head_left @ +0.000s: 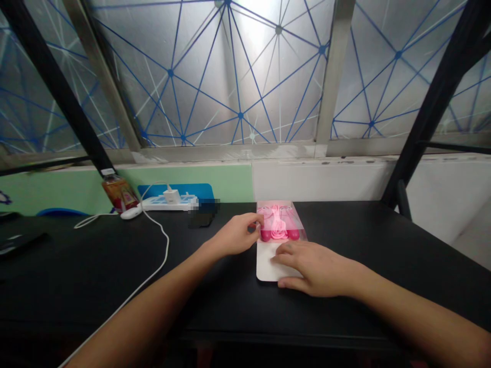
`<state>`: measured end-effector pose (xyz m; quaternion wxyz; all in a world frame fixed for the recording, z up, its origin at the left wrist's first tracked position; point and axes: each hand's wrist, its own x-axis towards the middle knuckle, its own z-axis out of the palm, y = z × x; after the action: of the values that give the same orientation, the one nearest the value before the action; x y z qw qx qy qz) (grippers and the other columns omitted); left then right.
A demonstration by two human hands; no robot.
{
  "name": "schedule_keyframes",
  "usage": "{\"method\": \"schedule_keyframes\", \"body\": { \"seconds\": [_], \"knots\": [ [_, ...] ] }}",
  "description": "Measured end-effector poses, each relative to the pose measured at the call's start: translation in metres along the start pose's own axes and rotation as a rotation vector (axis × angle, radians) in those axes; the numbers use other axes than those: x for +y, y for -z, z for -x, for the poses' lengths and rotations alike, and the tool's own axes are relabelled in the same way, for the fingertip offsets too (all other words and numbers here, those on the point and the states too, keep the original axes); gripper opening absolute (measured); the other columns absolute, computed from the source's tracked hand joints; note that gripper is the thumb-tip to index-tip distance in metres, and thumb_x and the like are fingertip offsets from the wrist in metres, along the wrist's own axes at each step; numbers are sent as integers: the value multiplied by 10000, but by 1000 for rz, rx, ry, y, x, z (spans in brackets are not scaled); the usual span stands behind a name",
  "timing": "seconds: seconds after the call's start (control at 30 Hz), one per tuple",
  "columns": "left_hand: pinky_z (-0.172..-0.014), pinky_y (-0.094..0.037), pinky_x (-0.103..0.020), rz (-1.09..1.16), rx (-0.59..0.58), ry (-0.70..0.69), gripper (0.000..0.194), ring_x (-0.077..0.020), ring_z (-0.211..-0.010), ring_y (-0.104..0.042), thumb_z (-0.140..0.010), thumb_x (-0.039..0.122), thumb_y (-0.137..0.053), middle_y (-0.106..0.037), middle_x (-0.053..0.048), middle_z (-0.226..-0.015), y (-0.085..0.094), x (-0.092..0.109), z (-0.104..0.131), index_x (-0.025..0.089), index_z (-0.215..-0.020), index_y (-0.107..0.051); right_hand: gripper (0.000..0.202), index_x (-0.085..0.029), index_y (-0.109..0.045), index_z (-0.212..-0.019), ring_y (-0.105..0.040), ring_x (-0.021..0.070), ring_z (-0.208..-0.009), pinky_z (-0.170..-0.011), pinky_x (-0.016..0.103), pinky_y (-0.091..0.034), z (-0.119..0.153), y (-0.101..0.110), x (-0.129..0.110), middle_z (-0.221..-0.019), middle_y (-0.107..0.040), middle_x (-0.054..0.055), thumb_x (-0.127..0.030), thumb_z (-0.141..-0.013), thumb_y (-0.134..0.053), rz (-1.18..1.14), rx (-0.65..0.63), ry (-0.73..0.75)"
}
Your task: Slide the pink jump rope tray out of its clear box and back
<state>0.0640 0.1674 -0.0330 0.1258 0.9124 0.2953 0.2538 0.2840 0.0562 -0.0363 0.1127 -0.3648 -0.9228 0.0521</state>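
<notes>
A flat package (282, 217) with a clear window and a white card part (266, 263) lies on the black desk in front of me. Through the window shows a bundled pink skipping rope (278, 225) with darker pink handles. At the package's left edge is my left hand (238, 234), its thumb and forefinger curled onto that edge. My right hand (312, 268) rests on the white card with fingers stretched out and spread, covering its right side. The underside of the package is hidden.
On the left stand a drink bottle (118, 191) and a white power strip (169, 203) with a plugged-in charger (171, 196). A white cable (165, 245) runs across the black desk (345, 225). A dark, blurred object (203, 217) lies near the strip. Black frame posts (422, 122) flank the window.
</notes>
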Motion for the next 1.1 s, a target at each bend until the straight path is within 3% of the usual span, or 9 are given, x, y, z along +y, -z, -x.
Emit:
{"method": "schedule_keyframes", "body": {
  "seconds": [0.13,0.23,0.3,0.43,0.6,0.67,0.87,1.1],
  "knots": [
    [-821,-496,-289,-2,-9,0,146,-193,-945,-633,-842,169,-549,-664,-49,-1090,0,-3,2,201,-956,-635,371,-221,-598,-1217,-598,228,-1021,-900,356,-464,7,13,6,-1158,-627,78,-314,-858,-608,-84,19,43],
    [-846,-491,-286,28,-35,-7,139,-186,-959,-631,-871,216,-540,-651,-48,-1143,1,-7,2,201,-977,-628,247,-215,-632,-1106,-593,210,-999,-895,349,-470,7,17,18,-1088,-636,70,-196,-881,-532,-63,180,-36],
    [-900,-472,-299,33,-45,-9,171,-195,-1016,-618,-915,264,-498,-648,-50,-1167,3,-6,2,201,-1002,-631,236,-208,-620,-1105,-568,228,-1050,-929,378,-462,5,13,28,-1119,-611,87,-207,-885,-534,-21,284,-115],
    [-926,-457,-321,15,-66,14,268,-209,-1058,-601,-961,360,-442,-644,-59,-1182,7,-1,2,204,-1072,-629,419,-180,-538,-1246,-502,278,-1167,-1010,446,-422,1,-1,47,-1245,-528,139,-305,-853,-610,40,350,-218],
    [-859,-484,-311,3,-128,-30,406,-235,-1071,-592,-826,401,-661,-585,-104,-1268,10,2,5,193,-1167,-590,422,-183,-507,-1273,-521,270,-1150,-1013,447,-424,-2,-13,59,-1252,-499,141,-356,-892,-560,18,448,-311],
    [-851,-487,-313,-11,-129,-47,479,-253,-1106,-576,-776,391,-715,-576,-114,-1281,10,1,6,194,-1191,-579,403,-195,-514,-1262,-534,274,-1130,-992,456,-435,-2,-12,60,-1236,-510,136,-371,-901,-549,22,456,-330],
    [-870,-480,-299,-62,-55,-79,210,-197,-996,-615,-893,279,-572,-637,-80,-1161,5,-4,4,193,-1073,-634,296,-200,-590,-1140,-568,262,-1062,-959,435,-451,2,-3,60,-1182,-548,123,-348,-884,-581,16,444,-310],
    [-915,-464,-311,-96,-14,-125,155,-195,-1009,-614,-887,203,-552,-651,-68,-1122,5,-4,5,186,-993,-665,239,-189,-629,-1064,-594,230,-950,-884,385,-482,6,3,61,-1102,-563,107,-327,-870,-601,13,376,-303]
  ]
}}
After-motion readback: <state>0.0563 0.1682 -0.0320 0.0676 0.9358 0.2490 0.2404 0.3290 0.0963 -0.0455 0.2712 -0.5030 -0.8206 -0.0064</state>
